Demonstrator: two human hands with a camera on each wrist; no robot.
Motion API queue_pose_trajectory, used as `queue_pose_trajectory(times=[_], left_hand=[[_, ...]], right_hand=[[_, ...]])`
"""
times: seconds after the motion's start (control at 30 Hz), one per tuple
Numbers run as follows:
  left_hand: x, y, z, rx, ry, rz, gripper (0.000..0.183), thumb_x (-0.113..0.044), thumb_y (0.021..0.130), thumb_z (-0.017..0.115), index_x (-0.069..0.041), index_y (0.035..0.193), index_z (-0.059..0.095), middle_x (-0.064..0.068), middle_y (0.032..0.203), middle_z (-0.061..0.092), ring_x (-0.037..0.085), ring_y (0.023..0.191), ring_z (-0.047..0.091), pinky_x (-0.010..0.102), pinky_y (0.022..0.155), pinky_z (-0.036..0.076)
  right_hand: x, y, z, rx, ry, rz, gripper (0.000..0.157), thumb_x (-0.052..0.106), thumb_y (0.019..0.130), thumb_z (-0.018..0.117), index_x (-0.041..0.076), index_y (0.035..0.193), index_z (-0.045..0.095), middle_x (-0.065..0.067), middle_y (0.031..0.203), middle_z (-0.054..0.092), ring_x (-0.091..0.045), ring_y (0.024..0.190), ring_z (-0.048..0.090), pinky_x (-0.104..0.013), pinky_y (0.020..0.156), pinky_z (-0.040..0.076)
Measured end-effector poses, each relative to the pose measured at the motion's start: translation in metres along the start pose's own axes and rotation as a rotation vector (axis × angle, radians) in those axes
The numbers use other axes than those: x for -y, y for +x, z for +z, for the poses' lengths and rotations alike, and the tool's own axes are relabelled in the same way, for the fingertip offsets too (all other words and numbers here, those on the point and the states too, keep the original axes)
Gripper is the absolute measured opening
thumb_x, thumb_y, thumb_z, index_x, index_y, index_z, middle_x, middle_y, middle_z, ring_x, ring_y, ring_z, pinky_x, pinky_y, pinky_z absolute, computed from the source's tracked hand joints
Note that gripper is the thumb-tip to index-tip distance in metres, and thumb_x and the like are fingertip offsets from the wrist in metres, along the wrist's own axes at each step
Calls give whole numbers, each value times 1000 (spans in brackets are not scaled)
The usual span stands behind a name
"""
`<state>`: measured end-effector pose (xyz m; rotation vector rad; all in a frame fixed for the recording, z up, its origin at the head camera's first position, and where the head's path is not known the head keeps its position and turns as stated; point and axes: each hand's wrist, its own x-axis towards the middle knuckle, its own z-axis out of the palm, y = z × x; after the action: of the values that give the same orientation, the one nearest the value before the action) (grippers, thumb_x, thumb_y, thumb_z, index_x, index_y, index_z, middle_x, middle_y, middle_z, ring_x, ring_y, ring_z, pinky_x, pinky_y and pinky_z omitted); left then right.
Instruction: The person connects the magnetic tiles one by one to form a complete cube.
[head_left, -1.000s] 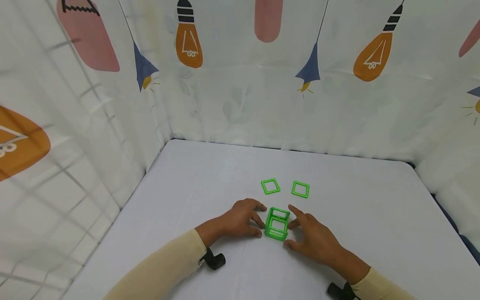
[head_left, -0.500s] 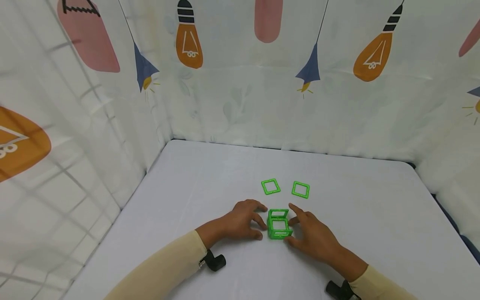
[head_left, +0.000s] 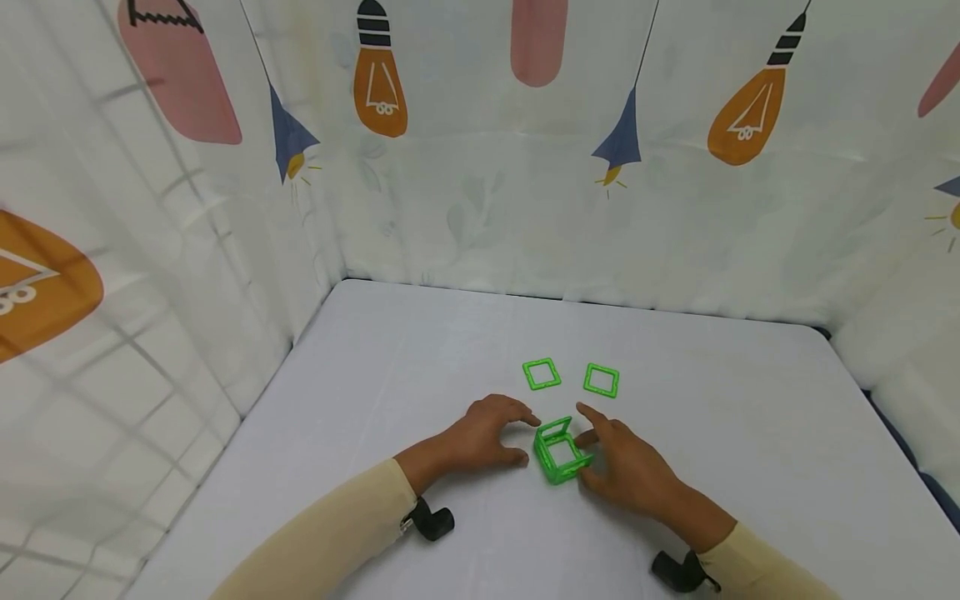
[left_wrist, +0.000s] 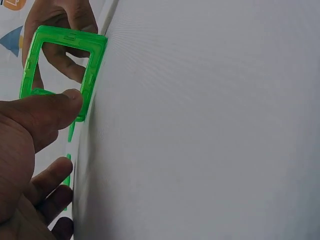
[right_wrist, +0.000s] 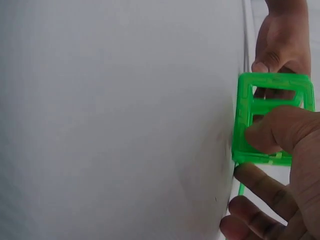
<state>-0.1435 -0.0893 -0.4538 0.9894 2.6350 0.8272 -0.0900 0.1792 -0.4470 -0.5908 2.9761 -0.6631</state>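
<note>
Green see-through magnetic tiles, shaped as hollow squares, stand joined as a part-built cube (head_left: 557, 472) on the white table, its top and right side open. My right hand (head_left: 633, 471) is at the cube's right side and pinches the near wall by its right end. In the right wrist view the thumb (right_wrist: 272, 131) lies across the green frame (right_wrist: 244, 100). My left hand (head_left: 483, 437) curves loosely beside the left wall, index fingertip close to the far left corner. The left wrist view has its thumb (left_wrist: 60, 107) overlapping a green tile (left_wrist: 67, 35).
Two loose green square tiles, a left one (head_left: 542, 373) and a right one (head_left: 602, 380), lie flat beyond the cube. White printed curtains (head_left: 480, 200) hang behind the table (head_left: 420, 350) and along its left side.
The cube has turned counterclockwise, its near right end swinging away from me against the right hand. The left hand has shifted slightly, its index finger now nearer the far corner. The loose tiles stay put.
</note>
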Motion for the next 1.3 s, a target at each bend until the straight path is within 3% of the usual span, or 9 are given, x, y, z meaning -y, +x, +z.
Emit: queue_pose_trajectory(times=[0.2, 0.5, 0.83, 1.3], left_hand=[[-1, 1, 1, 5, 43, 12, 43, -33, 85, 86, -27, 125, 75, -3, 140, 58, 23, 137, 44, 53, 109, 35], [-5, 1, 2, 23, 34, 5, 33, -32, 83, 87, -25, 115, 79, -4, 141, 55, 21, 139, 38, 52, 110, 30], [-8, 1, 0, 29, 23, -9, 26, -31, 82, 88, -28, 107, 82, -7, 142, 54, 20, 140, 35, 51, 112, 27], [-7, 2, 1, 31, 65, -9, 27, -34, 82, 89, -27, 107, 83, -9, 140, 56, 20, 139, 36, 50, 112, 29]], right_hand=[[-5, 6, -2, 41, 25, -36, 94, 13, 80, 82, 12, 159, 31, 15, 116, 70, -19, 120, 59, -39, 87, 54], [-10, 14, -5, 86, 56, -81, 89, 9, 83, 74, 14, 161, 29, 19, 117, 70, -19, 125, 57, -45, 96, 52], [-11, 22, -6, 136, 61, -143, 91, 7, 85, 73, 13, 162, 25, 17, 121, 70, -20, 130, 55, -47, 104, 46], [-19, 19, -16, 159, 72, -115, 88, 2, 89, 67, 12, 164, 21, 15, 125, 68, -24, 138, 48, -51, 111, 40]])
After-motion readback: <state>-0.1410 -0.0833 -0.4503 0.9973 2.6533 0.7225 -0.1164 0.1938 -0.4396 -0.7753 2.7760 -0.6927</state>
